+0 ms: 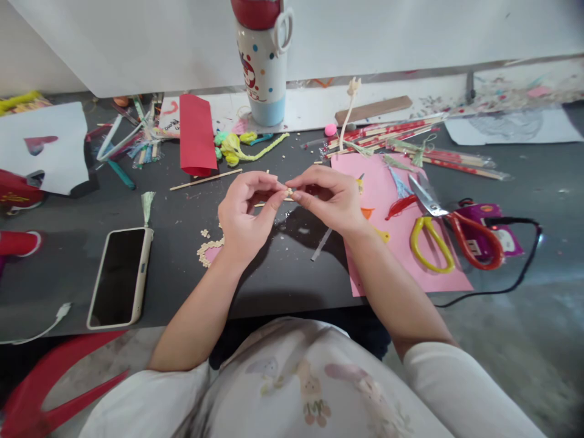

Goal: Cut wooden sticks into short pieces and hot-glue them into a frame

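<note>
My left hand (249, 213) and my right hand (331, 198) meet over the middle of the table, fingers pinched. Between their fingertips is a small cluster of cream-coloured bits (289, 192), partly covered by the fingers. Under my left wrist lies a pink piece (210, 254) edged with similar cream bits, half hidden. A tiny cluster of bits (205, 233) sits just above it. Thin wooden sticks lie near the hands, one long stick (205, 180) to the left. A narrow grey strip (322, 244) lies below my right hand.
Large scissors (435, 210) with yellow and red handles rest partly open on pink paper (365, 277). A phone (119, 277) lies at left. A tall bottle (264, 73) stands behind, near folded red paper (197, 134) and yellow yarn (232, 149). Wrapped sticks (387, 137) and a black cable (524, 274) are at right.
</note>
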A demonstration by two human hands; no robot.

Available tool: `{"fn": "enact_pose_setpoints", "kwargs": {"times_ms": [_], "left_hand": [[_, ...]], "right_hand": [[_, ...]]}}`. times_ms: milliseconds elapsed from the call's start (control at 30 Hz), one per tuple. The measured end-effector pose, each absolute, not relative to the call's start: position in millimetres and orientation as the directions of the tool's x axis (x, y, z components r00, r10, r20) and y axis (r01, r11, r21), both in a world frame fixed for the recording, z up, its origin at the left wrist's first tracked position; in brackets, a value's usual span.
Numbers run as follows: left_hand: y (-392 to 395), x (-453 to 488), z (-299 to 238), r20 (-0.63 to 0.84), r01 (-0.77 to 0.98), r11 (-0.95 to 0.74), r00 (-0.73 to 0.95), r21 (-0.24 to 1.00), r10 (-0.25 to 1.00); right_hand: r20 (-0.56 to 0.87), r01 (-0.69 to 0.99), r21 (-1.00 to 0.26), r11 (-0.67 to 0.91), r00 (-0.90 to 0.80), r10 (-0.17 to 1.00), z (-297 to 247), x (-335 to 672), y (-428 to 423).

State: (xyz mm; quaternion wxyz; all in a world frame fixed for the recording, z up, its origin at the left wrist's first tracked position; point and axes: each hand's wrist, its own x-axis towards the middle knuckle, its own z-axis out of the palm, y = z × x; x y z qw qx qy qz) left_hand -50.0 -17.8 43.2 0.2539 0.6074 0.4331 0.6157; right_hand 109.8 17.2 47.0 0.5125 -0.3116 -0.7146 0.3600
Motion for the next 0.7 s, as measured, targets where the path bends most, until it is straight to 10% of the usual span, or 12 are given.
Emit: {"fn": "enact_pose_setpoints", "kwargs": {"times_ms": [700], "left_hand": [[-14.4,-51.7,47.4,0.418,0.093,-0.409,-0.133,0.908,0.898]], "right_hand": [[0.585,0.15,-0.748,0.646,-0.31,0.749,48.2,108.4,14.7]]}}
